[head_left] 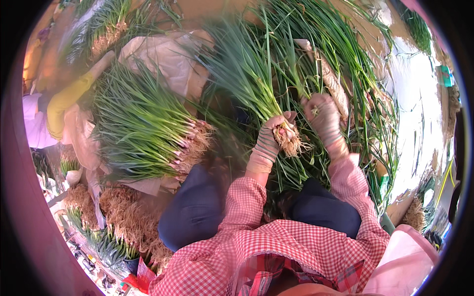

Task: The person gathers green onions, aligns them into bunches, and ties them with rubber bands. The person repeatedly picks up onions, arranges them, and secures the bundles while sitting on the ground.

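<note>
My left hand, in a striped knit glove, is closed around a bunch of green onions or young garlic. The leaves fan away from me, and the pale pinkish bulbs and stringy roots stick out beside the thumb. Just right of it, my right hand, also gloved and slightly blurred, grips a thin green plant near its lower end; how many stalks are in it I cannot tell. Loose green plants lie beneath both hands.
A large sorted pile lies at left, roots facing right. Loose long-leaved plants heap up at right, around a rolled pale sheet. Root masses sit behind my left knee. Another person's yellow sleeve reaches in at far left.
</note>
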